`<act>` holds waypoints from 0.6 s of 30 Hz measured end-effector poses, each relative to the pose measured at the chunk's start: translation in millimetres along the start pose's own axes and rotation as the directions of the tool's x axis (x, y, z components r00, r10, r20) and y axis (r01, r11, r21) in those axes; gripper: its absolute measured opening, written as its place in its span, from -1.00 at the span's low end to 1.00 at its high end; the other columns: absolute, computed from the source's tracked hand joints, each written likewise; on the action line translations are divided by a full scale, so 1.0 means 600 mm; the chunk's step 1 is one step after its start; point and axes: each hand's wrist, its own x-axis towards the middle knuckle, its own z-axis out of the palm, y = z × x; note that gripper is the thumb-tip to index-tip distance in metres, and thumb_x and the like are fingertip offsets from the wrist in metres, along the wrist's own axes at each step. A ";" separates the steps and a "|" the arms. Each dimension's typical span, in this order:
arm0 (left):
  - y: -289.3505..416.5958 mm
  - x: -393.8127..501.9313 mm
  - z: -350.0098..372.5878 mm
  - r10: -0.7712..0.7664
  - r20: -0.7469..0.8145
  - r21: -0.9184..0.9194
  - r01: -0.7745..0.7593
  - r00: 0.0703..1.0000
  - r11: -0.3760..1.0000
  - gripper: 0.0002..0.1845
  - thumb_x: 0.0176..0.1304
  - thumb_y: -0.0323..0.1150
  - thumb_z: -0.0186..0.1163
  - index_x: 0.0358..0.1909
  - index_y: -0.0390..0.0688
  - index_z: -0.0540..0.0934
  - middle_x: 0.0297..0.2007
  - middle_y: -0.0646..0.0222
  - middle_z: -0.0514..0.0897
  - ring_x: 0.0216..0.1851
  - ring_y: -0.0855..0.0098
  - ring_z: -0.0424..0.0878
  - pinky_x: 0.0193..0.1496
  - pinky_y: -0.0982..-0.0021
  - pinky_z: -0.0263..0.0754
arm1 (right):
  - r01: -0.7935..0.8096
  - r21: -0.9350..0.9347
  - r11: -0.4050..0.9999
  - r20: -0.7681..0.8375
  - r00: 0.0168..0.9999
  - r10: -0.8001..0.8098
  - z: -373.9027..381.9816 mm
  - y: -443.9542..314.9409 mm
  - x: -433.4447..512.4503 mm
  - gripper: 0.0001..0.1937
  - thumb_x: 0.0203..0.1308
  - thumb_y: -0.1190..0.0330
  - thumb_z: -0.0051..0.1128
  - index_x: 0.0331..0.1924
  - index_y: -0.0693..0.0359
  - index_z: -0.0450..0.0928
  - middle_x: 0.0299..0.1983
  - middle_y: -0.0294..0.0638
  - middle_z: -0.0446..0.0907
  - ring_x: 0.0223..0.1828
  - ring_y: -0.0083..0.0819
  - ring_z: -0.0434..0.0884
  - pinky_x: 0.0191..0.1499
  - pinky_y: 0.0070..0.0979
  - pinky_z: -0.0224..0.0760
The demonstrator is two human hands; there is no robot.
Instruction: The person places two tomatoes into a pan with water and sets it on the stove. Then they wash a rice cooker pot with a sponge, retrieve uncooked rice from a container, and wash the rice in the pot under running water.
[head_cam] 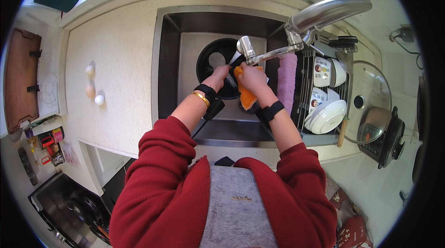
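Observation:
My left hand (219, 76) is over the black round pan (205, 56) in the sink, its fingers curled and partly hidden. I cannot tell whether it grips anything. A pale streak runs from the tap nozzle (246, 47) to its fingertips; running water or a light utensil, I cannot tell. My right hand (253, 78) is closed around an orange cloth (247, 99), which hangs down beside the pan's right side. A round grey patch shows on the pan's inside. Black straps circle both wrists, and a gold-coloured bangle the left one.
The steel sink (189, 115) has a pink towel (287, 81) over its right side. Right of it, a dish rack (303, 88) holds bowls and plates (328, 117), beside a glass lid (373, 77). Three eggs (99, 100) lie on the left counter (121, 74). The metal tap (326, 13) overhangs.

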 end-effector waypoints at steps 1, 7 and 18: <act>-0.001 0.015 0.001 -0.016 0.018 -0.032 0.016 1.000 0.999 -0.68 0.20 -0.08 0.06 -0.16 -0.08 0.46 -0.31 0.35 0.48 -0.19 0.34 0.41 -0.04 0.12 0.27 | 0.019 0.016 1.000 -0.006 1.000 -0.019 -0.001 0.000 0.000 -0.76 0.03 0.28 -0.03 -0.21 0.18 0.42 -0.31 0.00 0.60 -0.26 -0.05 0.60 -0.21 -0.16 0.45; 0.015 -0.055 0.032 0.025 0.076 -0.198 -0.010 0.997 0.980 -0.52 0.18 -0.22 0.10 0.08 -0.30 0.42 0.05 0.18 0.50 0.07 0.32 0.44 0.05 0.32 0.32 | -0.038 0.106 0.994 -0.009 0.999 0.039 -0.012 0.012 -0.005 -0.69 0.03 0.29 -0.01 -0.11 0.17 0.48 -0.33 0.01 0.61 -0.25 -0.05 0.60 -0.17 -0.16 0.45; 0.005 -0.029 0.056 0.129 0.069 -0.069 -0.124 0.989 0.990 -0.62 0.19 -0.27 0.07 0.02 -0.23 0.45 0.00 0.23 0.53 0.03 0.34 0.45 0.05 0.35 0.30 | -0.103 0.199 0.975 0.027 0.995 0.100 -0.018 0.027 -0.008 -0.72 0.06 0.25 -0.04 -0.13 0.09 0.49 -0.27 -0.01 0.61 -0.16 0.00 0.56 -0.09 -0.15 0.42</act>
